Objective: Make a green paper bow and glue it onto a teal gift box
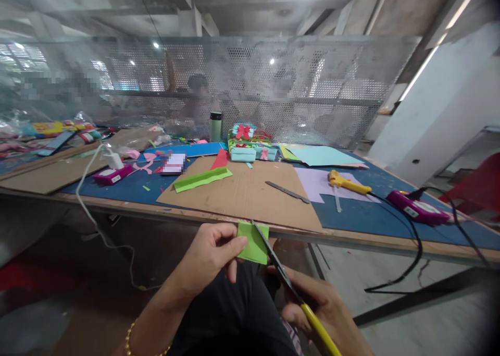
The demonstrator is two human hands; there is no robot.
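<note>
My left hand (216, 254) pinches the left side of a small green paper square (250, 249) between thumb and fingers, just in front of the table edge. My right hand (312, 298) is closed around the yellow handle of a pair of scissors (282, 272). Their dark blades lie over the upper right part of the green paper, pointing up and away from me. Whether the blades are cutting into it I cannot tell. On the cardboard sheet (238, 199) beyond my hands lie a folded green paper strip (203, 179) and a loose dark blade (287, 192).
A yellow glue gun (349, 183) rests on lilac paper (308, 181), its cable running to a purple box (416, 207). Light blue paper boxes (242, 154) and a green flask (215, 126) stand at the back. Another purple box (112, 174) with a white cable is at left.
</note>
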